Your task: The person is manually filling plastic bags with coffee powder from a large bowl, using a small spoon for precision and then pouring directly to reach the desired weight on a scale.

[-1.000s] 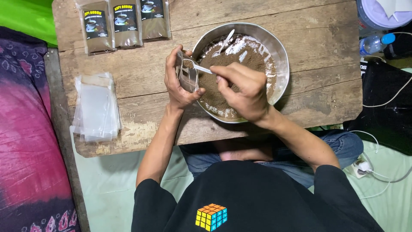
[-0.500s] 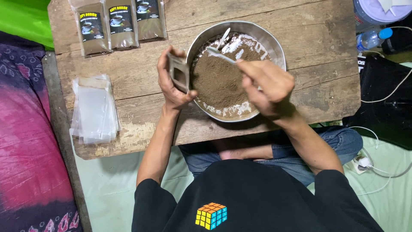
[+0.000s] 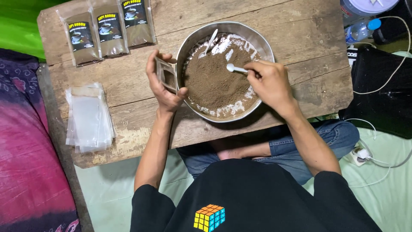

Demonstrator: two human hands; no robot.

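A round metal bowl (image 3: 184,45) of brown powder (image 3: 212,81) stands on a worn wooden table (image 3: 300,47). My left hand (image 3: 161,86) holds a small clear pouch (image 3: 166,76), partly filled with brown powder, upright beside the bowl's left rim. My right hand (image 3: 270,83) grips a small white plastic spoon (image 3: 235,68), its head resting on the powder near the bowl's middle. A second white spoon (image 3: 211,41) lies against the bowl's far inner wall.
Three filled, labelled pouches (image 3: 110,28) lie in a row at the table's far left. A stack of empty clear bags (image 3: 88,118) sits near the left front edge. A plastic bottle (image 3: 360,30), cables and a black bag lie to the right.
My right hand has moved from the pouch's mouth back over the bowl and lowered the spoon onto the powder. My left hand keeps the pouch beside the rim.
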